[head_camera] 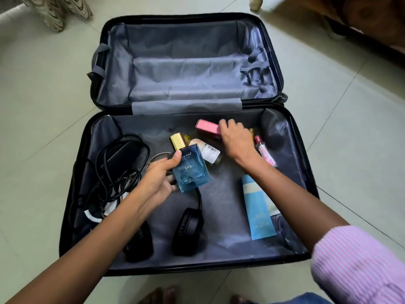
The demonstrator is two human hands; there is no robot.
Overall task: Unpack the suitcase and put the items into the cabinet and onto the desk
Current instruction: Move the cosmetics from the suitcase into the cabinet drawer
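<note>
Pink-striped sleeve [359, 266] leads to the right hand [235, 139], fingers curled over a pink rectangular box [207, 127] inside the open black suitcase [219, 242]. Left hand [160, 178] grips a blue glass perfume bottle [192, 170] with gold cap, lifted over the suitcase. Held by one edge, it may slip and crack. Small items behind the right wrist are partly hidden.
</note>
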